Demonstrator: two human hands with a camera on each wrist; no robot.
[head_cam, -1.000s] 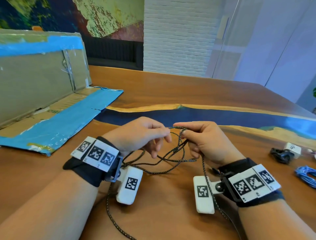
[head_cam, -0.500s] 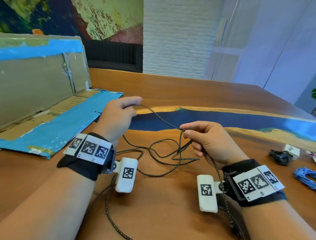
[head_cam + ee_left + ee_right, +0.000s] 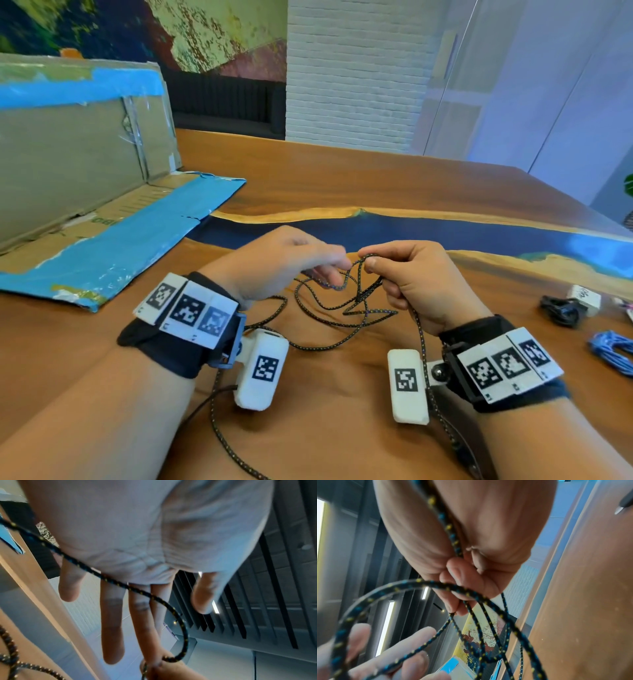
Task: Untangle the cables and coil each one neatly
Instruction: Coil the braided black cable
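Observation:
A black braided cable flecked with yellow and blue lies in loose loops on the wooden table, between my two hands. My right hand grips several strands of it in curled fingers and lifts the bundle a little above the table. The right wrist view shows the cable running down the right palm into those fingers. My left hand has its fingertips at the top loop, next to the right thumb. In the left wrist view the left hand has straight fingers, and the cable crosses in front of them.
An opened cardboard box with blue tape lies at the left. At the right edge sit a coiled black cable with a white plug block, and a coiled blue cable. One cable end trails toward me past the left wrist.
Half a second ago my left hand was stretched out to the far left, drawing a strand away. It is now back beside the right hand at the loop. The right hand kept its hold.

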